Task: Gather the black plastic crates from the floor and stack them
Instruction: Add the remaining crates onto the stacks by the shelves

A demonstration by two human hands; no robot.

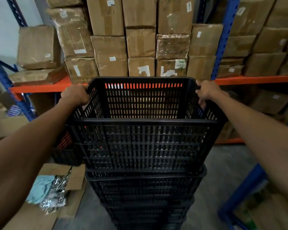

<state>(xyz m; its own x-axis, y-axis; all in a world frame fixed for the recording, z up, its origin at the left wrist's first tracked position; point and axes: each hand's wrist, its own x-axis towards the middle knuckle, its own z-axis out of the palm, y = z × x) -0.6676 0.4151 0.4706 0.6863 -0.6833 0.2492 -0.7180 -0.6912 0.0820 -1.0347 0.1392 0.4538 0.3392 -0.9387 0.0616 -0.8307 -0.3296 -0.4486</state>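
- Straight ahead of me, at chest height, the top crate [143, 140] sits on the pile; its base meets the rim of the one beneath, though I cannot tell whether it has dropped fully home.
- My left hand [75, 95] is curled over its rim at the far left corner, and my right hand [206, 92] grasps the rim at the far right corner. Holding both sides evenly, I judge, keeps it level so it settles square.
- Beneath it the stack of black crates [145, 193] runs down towards the floor [223, 180], rims close one above another, which suggests they nest. So narrow a column would likely lean if the top one went on crooked.
- Just beside the stack on the left, lower down, stands another black crate [65, 151], probably one left to gather.
- Left of the stack's foot an open cardboard box [76, 176] lies on the floor, holding a pale blue cloth [40, 188] and loose metal pieces [56, 196]; it is near enough to mind my feet.
- Behind everything, brown cartons [140, 39] fill the rack above an orange shelf beam [40, 87], with a blue upright [223, 39] on the right.
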